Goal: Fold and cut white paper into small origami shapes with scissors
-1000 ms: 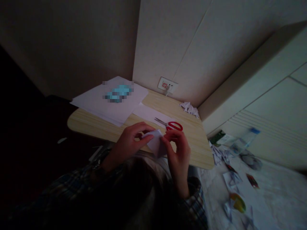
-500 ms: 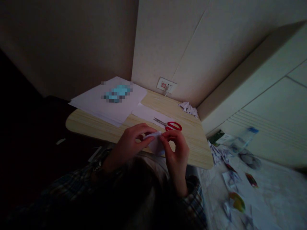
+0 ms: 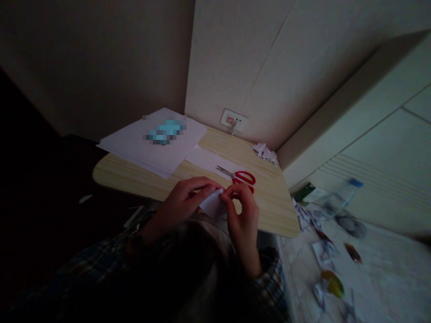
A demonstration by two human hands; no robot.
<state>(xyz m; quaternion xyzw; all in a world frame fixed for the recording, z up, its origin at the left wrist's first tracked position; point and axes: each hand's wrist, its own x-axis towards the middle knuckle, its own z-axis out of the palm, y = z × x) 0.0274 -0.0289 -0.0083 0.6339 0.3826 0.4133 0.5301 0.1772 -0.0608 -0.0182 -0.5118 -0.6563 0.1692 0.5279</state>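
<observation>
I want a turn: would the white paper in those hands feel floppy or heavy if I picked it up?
The white paper would probably feel light, since it looks small between the left hand and right hand. Looking thin, it would likely bend easily, though hidden layers might stiffen it. Its visible face seems flat, so it probably wouldn't roll.

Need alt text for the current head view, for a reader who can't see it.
A left hand and a right hand hold a small white paper at the near edge of a pale table. Red-handled scissors lie beyond them, with large white sheets to the left and a pile of folded paper near the wall.
</observation>
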